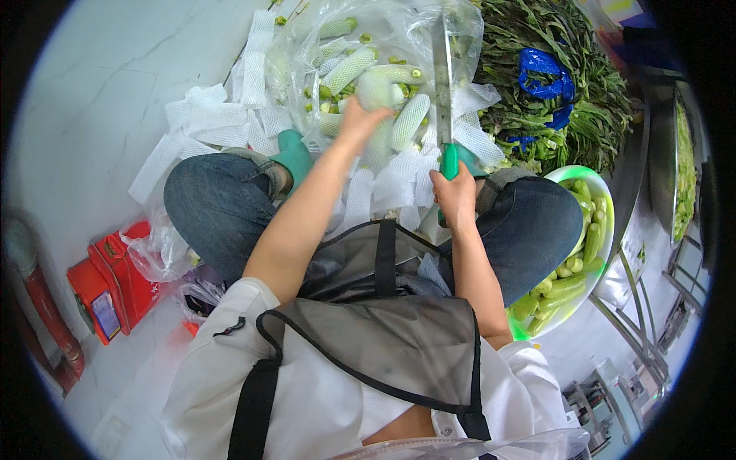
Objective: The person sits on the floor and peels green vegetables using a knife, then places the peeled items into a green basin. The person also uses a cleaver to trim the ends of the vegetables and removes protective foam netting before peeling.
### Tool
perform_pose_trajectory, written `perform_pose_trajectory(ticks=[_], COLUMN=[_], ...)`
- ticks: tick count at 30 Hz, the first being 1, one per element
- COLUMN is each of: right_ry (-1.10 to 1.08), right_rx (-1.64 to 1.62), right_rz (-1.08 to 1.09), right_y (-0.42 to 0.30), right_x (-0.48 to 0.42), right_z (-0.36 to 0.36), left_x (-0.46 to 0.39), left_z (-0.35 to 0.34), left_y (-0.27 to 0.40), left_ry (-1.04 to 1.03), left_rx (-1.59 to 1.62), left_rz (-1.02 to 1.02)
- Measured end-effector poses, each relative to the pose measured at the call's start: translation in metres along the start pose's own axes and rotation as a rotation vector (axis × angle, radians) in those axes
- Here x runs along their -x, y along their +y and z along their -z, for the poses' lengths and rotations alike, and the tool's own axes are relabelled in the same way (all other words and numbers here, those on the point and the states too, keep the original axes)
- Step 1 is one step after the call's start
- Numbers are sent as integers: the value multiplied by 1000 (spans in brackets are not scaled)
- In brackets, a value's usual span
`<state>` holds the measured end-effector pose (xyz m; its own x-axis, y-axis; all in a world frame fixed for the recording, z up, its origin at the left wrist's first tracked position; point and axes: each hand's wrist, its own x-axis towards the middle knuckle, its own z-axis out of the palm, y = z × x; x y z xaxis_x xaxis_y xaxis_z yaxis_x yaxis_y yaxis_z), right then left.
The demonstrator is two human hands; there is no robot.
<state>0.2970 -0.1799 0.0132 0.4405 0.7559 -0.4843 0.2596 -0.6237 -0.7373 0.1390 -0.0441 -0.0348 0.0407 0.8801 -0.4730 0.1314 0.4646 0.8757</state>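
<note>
My left hand (363, 122), a little blurred, is at the near side of a clear plastic bag and holds a pale green vegetable in white foam netting, also blurred. In the bag (287, 63) lie several net-wrapped green vegetables (352, 68) and small cut ends. My right hand (457, 192) grips the green handle (449, 161) of a long knife, its broad blade (443, 86) pointing away from me at the bag's right side. Loose white foam net sleeves (397, 178) lie between my feet and around the bag.
A white-rimmed basin (606, 230) of peeled-looking green vegetables stands beside my right knee. Leafy greens (552, 34) with blue plastic are piled at the upper right. Beyond are a metal rack and a pan (661, 167) of chopped greens. Red boxes (123, 276) and a red pipe (49, 313) stand left.
</note>
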Motion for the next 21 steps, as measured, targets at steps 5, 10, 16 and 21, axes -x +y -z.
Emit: perform_pose_trajectory(ticks=[5,10,16,21], right_ry=[43,36,-49,-84], right_rx=[-10,-86,-93,-66], right_rz=[-23,-132,-239,-244], right_y=[-11,-11,-13,-15], right_x=[2,-4,-15,-20], right_z=[13,17,13,3], left_x=[-29,-85,-149,-163], left_z=[-70,-92,-50,-47], left_y=[-79,-100,-100,-122], left_ry=[-238,-15,-218,-182], left_rx=[-353,-868,-1334,-1397], left_rz=[-200,-327,-140,-99])
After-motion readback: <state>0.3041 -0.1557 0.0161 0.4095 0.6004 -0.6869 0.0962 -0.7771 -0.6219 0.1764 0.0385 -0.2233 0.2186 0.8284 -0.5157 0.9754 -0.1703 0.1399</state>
